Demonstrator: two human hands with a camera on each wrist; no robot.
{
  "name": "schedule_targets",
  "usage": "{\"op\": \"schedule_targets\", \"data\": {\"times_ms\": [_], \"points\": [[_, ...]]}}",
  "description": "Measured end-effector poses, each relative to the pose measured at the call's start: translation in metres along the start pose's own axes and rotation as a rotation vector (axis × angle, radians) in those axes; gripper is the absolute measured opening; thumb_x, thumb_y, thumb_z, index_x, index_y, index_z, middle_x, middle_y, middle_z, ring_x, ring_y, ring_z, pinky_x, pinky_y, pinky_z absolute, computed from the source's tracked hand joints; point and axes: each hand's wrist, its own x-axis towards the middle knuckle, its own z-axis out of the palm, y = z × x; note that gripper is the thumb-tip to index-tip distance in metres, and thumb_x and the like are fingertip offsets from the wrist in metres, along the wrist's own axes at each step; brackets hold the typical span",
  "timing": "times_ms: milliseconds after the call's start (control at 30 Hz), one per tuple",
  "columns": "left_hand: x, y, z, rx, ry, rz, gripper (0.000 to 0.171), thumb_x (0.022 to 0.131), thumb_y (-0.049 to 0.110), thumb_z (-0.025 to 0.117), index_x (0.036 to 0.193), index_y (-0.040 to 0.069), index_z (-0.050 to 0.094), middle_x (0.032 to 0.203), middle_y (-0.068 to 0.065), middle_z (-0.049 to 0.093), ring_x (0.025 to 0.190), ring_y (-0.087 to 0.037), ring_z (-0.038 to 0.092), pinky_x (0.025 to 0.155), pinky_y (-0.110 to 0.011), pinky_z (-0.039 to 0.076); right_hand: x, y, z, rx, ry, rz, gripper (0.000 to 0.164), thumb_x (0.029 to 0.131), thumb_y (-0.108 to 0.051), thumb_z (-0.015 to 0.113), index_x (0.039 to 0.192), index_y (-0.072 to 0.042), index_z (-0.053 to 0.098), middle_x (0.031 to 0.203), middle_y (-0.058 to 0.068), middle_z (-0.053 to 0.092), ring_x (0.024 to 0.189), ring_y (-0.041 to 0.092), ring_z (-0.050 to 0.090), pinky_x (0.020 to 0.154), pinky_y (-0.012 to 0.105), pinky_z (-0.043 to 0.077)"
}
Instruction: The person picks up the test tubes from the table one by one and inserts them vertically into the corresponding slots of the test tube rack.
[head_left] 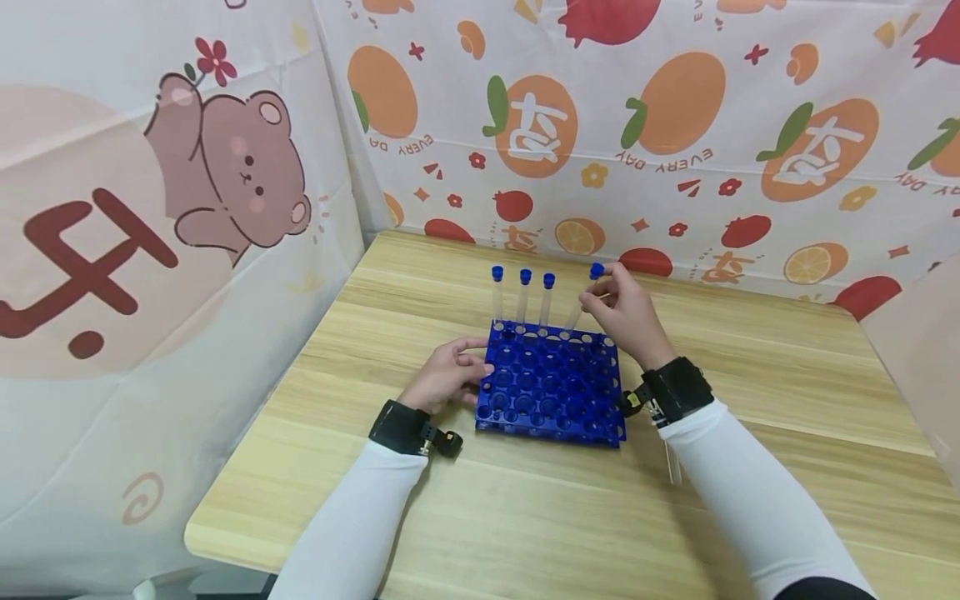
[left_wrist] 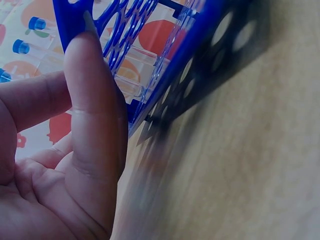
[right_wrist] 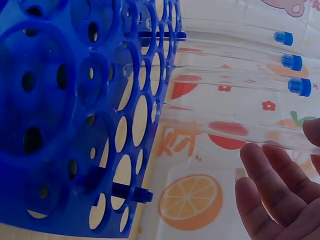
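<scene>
A blue test tube rack (head_left: 551, 387) stands on the table, its top full of round holes. My left hand (head_left: 447, 375) grips its left side, the thumb (left_wrist: 92, 100) against the blue edge. Between the fingertips of my right hand (head_left: 628, 315), a clear test tube (right_wrist: 215, 126) with a blue cap (head_left: 596, 271) is pinched near the cap. It leans to the right, and its lower end is at a hole in the rack's back row. To the left, three capped test tubes (head_left: 522, 300) stand upright in that same row.
Below my right wrist, a clear tube (head_left: 673, 463) lies on the wooden table (head_left: 480, 517), partly hidden by the sleeve. A fruit-print cloth (head_left: 465, 175) hangs behind the table, and a bear-print cloth (head_left: 247, 175) hangs on the left.
</scene>
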Motion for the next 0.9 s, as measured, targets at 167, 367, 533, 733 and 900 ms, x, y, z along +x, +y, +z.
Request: {"op": "schedule_targets", "data": {"times_ms": [167, 367, 533, 733, 900], "points": [[0.0, -0.001, 0.0, -0.001, 0.0, 0.001, 0.052, 0.093, 0.003, 0.064, 0.141, 0.013, 0.048, 0.095, -0.008, 0.066, 0.075, -0.017, 0.067, 0.055, -0.032, 0.062, 0.0, 0.0, 0.002, -0.001, -0.016, 0.008, 0.034, 0.098, -0.029, 0.062, 0.123, -0.012, 0.048, 0.105, 0.014, 0.07, 0.087, 0.025, 0.07, 0.082, 0.044, 0.061], [0.0, -0.002, 0.0, -0.003, -0.002, 0.001, 0.052, 0.093, 0.003, 0.064, 0.141, 0.014, 0.048, 0.094, -0.007, 0.065, 0.075, -0.017, 0.066, 0.055, -0.032, 0.062, 0.0, 0.001, 0.006, -0.021, -0.045, 0.02, 0.036, 0.098, -0.029, 0.062, 0.126, -0.011, 0.048, 0.104, 0.014, 0.069, 0.089, 0.029, 0.069, 0.082, 0.045, 0.061], [0.0, -0.002, 0.0, 0.0, -0.003, 0.001, 0.052, 0.093, 0.003, 0.064, 0.142, 0.014, 0.048, 0.093, -0.006, 0.065, 0.075, -0.017, 0.066, 0.054, -0.032, 0.062, 0.0, 0.001, 0.008, -0.029, -0.065, 0.036, 0.034, 0.098, -0.028, 0.061, 0.126, -0.011, 0.05, 0.105, 0.014, 0.069, 0.093, 0.034, 0.068, 0.083, 0.047, 0.061], [0.001, -0.001, 0.001, -0.005, 0.005, -0.01, 0.053, 0.093, 0.003, 0.065, 0.141, 0.014, 0.048, 0.091, -0.004, 0.065, 0.074, -0.017, 0.066, 0.053, -0.031, 0.061, 0.001, 0.0, 0.01, -0.069, -0.08, 0.053, 0.033, 0.098, -0.03, 0.062, 0.124, -0.013, 0.051, 0.106, 0.012, 0.069, 0.092, 0.029, 0.067, 0.082, 0.046, 0.061], [0.001, 0.001, 0.001, 0.011, 0.019, -0.019, 0.052, 0.093, 0.004, 0.065, 0.141, 0.015, 0.049, 0.088, -0.002, 0.065, 0.072, -0.016, 0.066, 0.053, -0.03, 0.061, 0.001, 0.002, 0.011, -0.091, -0.085, 0.042, 0.035, 0.097, -0.031, 0.062, 0.125, -0.012, 0.052, 0.107, 0.013, 0.069, 0.093, 0.029, 0.067, 0.082, 0.047, 0.061]]}}
